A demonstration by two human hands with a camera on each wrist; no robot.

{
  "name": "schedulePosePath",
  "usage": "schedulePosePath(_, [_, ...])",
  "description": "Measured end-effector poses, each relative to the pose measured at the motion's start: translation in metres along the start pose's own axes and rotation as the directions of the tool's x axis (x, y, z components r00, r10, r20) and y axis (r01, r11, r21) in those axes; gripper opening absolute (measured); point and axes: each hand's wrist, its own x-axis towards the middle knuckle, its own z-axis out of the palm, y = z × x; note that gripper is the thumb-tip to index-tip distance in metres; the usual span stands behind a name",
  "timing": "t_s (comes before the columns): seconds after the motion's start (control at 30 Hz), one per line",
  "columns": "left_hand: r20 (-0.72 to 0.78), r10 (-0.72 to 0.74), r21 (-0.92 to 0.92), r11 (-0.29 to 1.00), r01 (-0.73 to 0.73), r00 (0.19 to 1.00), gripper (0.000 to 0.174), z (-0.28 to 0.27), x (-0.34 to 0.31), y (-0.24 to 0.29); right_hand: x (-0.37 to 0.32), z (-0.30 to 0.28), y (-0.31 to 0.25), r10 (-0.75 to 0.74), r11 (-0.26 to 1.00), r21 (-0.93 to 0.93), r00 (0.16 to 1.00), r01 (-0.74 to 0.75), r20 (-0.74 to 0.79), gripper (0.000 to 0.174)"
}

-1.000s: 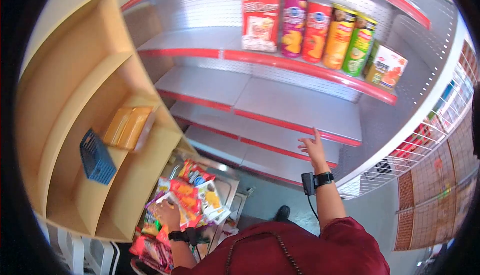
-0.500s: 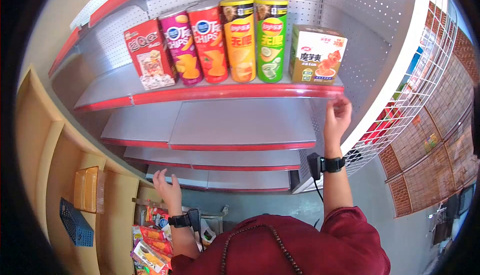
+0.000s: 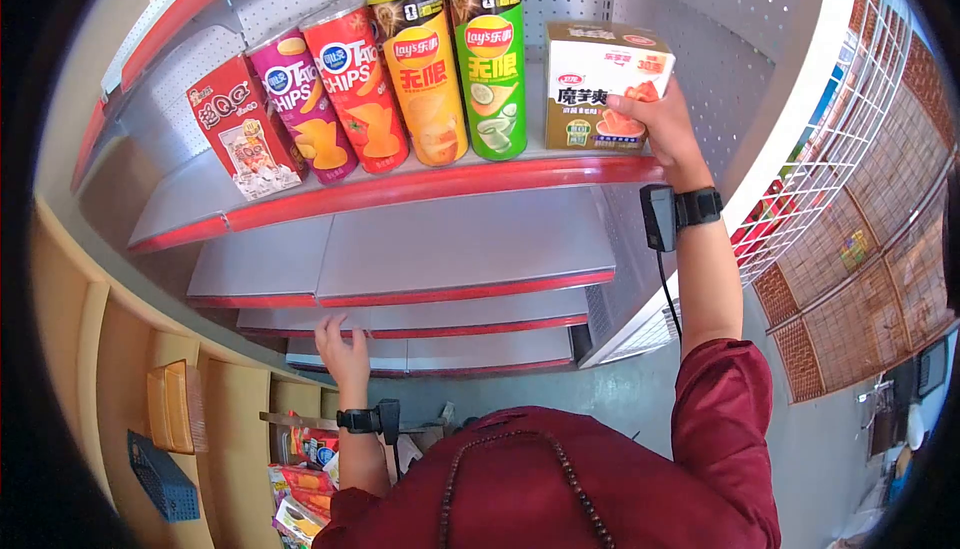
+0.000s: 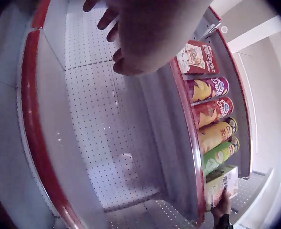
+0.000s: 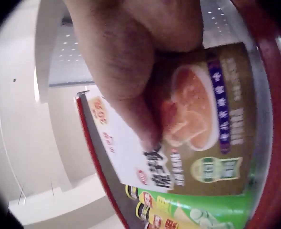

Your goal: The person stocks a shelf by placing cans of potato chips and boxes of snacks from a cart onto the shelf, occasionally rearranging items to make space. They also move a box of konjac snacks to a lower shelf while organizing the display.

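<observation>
My right hand [image 3: 668,134] grips the right side of a white and brown box [image 3: 590,84] at the right end of the upper shelf. In the right wrist view the thumb lies across the front of the box [image 5: 202,124]; the other fingers are mostly hidden. Left of the box stand a green can [image 3: 490,69], a yellow can [image 3: 422,74], a red can [image 3: 355,89], a purple can [image 3: 305,109] and a red box [image 3: 245,134]. My left hand [image 3: 345,354] hangs before the lower shelves, fingers loosely spread, holding nothing.
Lower grey shelves [image 3: 460,244] with red edges run below the row. A wooden shelf unit at the left holds an orange basket [image 3: 175,407] and a blue basket [image 3: 162,477]. Snack bags [image 3: 305,489] lie at the lower left. A white wire rack [image 3: 815,184] stands at the right.
My right hand has risen from below the shelf edge and taken hold of the box. My left hand has left the snack bags and come in front of the lower shelves. The view has shifted closer.
</observation>
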Motion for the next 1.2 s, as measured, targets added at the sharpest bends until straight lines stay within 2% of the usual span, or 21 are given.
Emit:
schedulePosePath(0.03, [0.02, 0.019, -0.007, 1.0, -0.019, 1.0, 0.03, 0.003, 0.004, 0.006, -0.006, -0.001, 0.001, -0.098, 0.995, -0.023, 0.994, 0.097, -0.045, 0.06])
schedulePosePath(0.07, [0.035, 0.035, -0.018, 0.999, -0.034, 0.999, 0.03, 0.008, 0.009, 0.014, -0.013, -0.005, -0.002, -0.1, 0.995, -0.029, 0.994, 0.099, -0.047, 0.06])
schedulePosePath(0.13, [0.032, 0.062, -0.062, 0.996, -0.06, 0.998, 0.028, 0.013, 0.011, 0.031, -0.034, -0.018, -0.01, -0.211, 0.955, 0.179, 0.966, 0.236, -0.15, 0.062])
schedulePosePath(0.2, [0.083, 0.144, -0.179, 0.975, -0.128, 0.986, 0.027, 0.02, 0.016, 0.049, -0.06, -0.042, -0.013, -0.165, 0.976, 0.16, 0.983, 0.151, 0.082, 0.058])
schedulePosePath(0.27, [0.121, 0.16, -0.181, 0.974, -0.137, 0.98, 0.026, 0.028, 0.017, 0.066, -0.094, -0.066, -0.001, -0.235, 0.952, -0.172, 0.964, 0.255, 0.129, 0.067])
schedulePosePath(0.33, [0.179, 0.29, -0.272, 0.933, -0.236, 0.94, 0.025, 0.032, 0.017, 0.087, -0.127, -0.051, 0.003, 0.043, 0.988, -0.152, 0.998, -0.037, 0.037, 0.082])
schedulePosePath(0.4, [0.201, 0.331, -0.304, 0.916, -0.262, 0.922, 0.024, 0.043, 0.014, 0.099, -0.15, -0.047, 0.018, 0.231, 0.964, -0.188, 0.944, -0.189, 0.234, 0.084])
schedulePosePath(0.47, [0.214, 0.377, -0.34, 0.893, -0.293, 0.901, 0.023, 0.051, 0.012, 0.107, -0.174, -0.038, 0.065, 0.245, 0.958, -0.206, 0.943, -0.2, 0.224, 0.09])
schedulePosePath(0.53, [0.219, 0.389, -0.375, 0.88, -0.291, 0.895, 0.022, 0.057, 0.007, 0.112, -0.184, -0.023, 0.096, 0.367, 0.927, -0.143, 0.92, -0.348, 0.139, 0.093])
schedulePosePath(0.57, [0.224, 0.383, -0.374, 0.883, -0.284, 0.896, 0.022, 0.058, 0.005, 0.111, -0.19, -0.019, 0.119, 0.394, 0.917, -0.062, 0.919, -0.393, 0.005, 0.096])
schedulePosePath(0.6, [0.243, 0.383, -0.372, 0.885, -0.279, 0.891, 0.023, 0.059, 0.002, 0.11, -0.191, -0.022, 0.142, 0.403, 0.914, -0.061, 0.915, -0.402, 0.009, 0.096])
schedulePosePath(0.67, [0.263, 0.377, -0.364, 0.891, -0.271, 0.888, 0.023, 0.06, -0.003, 0.105, -0.181, -0.026, 0.176, 0.308, 0.947, -0.037, 0.936, -0.319, -0.173, 0.092])
schedulePosePath(0.7, [0.28, 0.366, -0.355, 0.898, -0.258, 0.888, 0.023, 0.058, -0.006, 0.1, -0.172, -0.022, 0.171, 0.371, 0.929, 0.073, 0.907, -0.363, -0.202, 0.086])
schedulePosePath(0.8, [0.295, 0.328, -0.316, 0.92, -0.233, 0.897, 0.023, 0.048, -0.013, 0.085, -0.151, -0.038, 0.201, 0.336, 0.942, 0.083, 0.92, -0.326, -0.201, 0.079])
schedulePosePath(0.87, [0.295, 0.298, -0.288, 0.934, -0.213, 0.908, 0.022, 0.04, -0.018, 0.076, -0.142, -0.045, 0.212, 0.326, 0.945, 0.089, 0.933, -0.316, -0.154, 0.078])
schedulePosePath(0.93, [0.291, 0.24, -0.24, 0.955, -0.172, 0.926, 0.022, 0.033, -0.021, 0.067, -0.134, -0.048, 0.212, 0.468, 0.878, 0.148, 0.881, -0.455, -0.067, 0.075])
schedulePosePath(0.97, [0.287, 0.235, -0.237, 0.957, -0.169, 0.929, 0.022, 0.03, -0.023, 0.062, -0.131, -0.05, 0.212, 0.499, 0.849, 0.224, 0.866, -0.479, -0.04, 0.077])
schedulePosePath(1.07, [0.283, 0.19, -0.196, 0.971, -0.137, 0.94, 0.022, 0.026, -0.028, 0.046, -0.123, -0.062, 0.23, 0.53, 0.835, 0.175, 0.848, -0.522, 0.001, 0.082])
schedulePosePath(1.2, [0.266, 0.175, -0.173, 0.976, -0.131, 0.948, 0.022, 0.022, -0.031, 0.035, -0.117, -0.07, 0.246, 0.567, 0.806, 0.201, 0.824, -0.557, 0.011, 0.085])
